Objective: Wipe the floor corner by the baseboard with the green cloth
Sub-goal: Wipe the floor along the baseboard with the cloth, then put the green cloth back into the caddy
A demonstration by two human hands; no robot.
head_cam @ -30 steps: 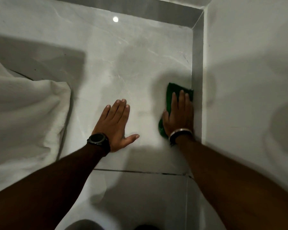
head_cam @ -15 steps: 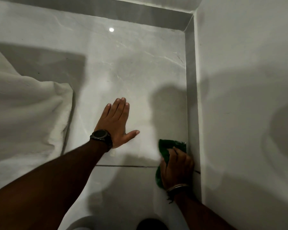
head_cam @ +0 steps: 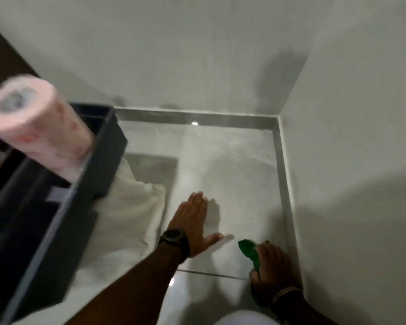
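My right hand (head_cam: 273, 268) is curled over the green cloth (head_cam: 247, 249) on the pale tiled floor (head_cam: 232, 184), close to the grey baseboard (head_cam: 285, 195) along the right wall. Only the cloth's left edge shows past my fingers. My left hand (head_cam: 192, 219), with a dark watch on the wrist, lies flat and open on the floor, fingers spread, left of the cloth. The floor corner (head_cam: 275, 121) lies farther ahead where two baseboards meet.
A white towel (head_cam: 127, 221) is heaped on the floor to the left. A dark box-like unit (head_cam: 56, 219) with a pink paper roll (head_cam: 40, 132) on it juts in at the left. White walls close the back and right.
The view has lifted and pulled back, bringing the dark unit, the roll and the back wall into sight. My right hand with the cloth has stayed near the tile joint; the left hand has stayed flat.
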